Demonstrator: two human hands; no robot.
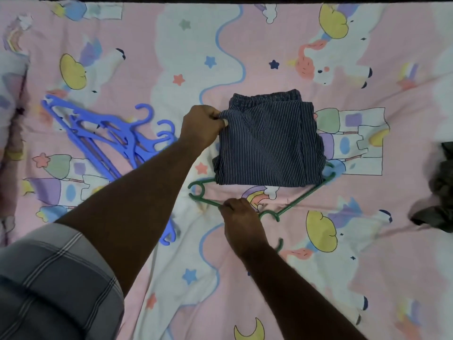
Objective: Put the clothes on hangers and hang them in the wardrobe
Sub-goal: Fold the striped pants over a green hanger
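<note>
A folded dark blue pinstriped garment (269, 141) lies on the bed in the middle of the view. My left hand (202, 126) pinches its upper left corner and lifts the fabric a little. A green plastic hanger (297, 201) lies under and just in front of the garment, its far end hidden beneath the cloth. My right hand (241, 217) grips the hanger's near bar, close to the hook.
A pile of several blue hangers (107, 136) lies to the left on the pink unicorn bedsheet (367, 266). A dark crumpled piece of clothing (438, 192) sits at the right edge. A pillow (12, 77) is at the far left.
</note>
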